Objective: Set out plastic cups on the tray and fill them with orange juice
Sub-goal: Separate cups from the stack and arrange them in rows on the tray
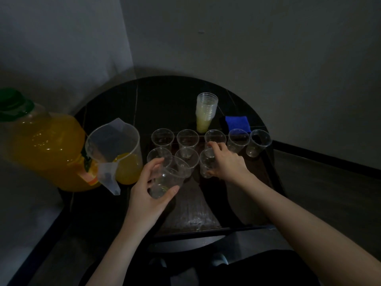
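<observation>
No text, brand, number or sign can be read anywhere in this dim view. The only printed surface is the orange-and-green paper label low on the front of the large clear plastic juice jug with the green cap, and it is partly hidden behind the clear plastic measuring pitcher just to the right of the jug; its print is too dark and blurred to make out. Any graduation marks on that pitcher cannot be told.
</observation>
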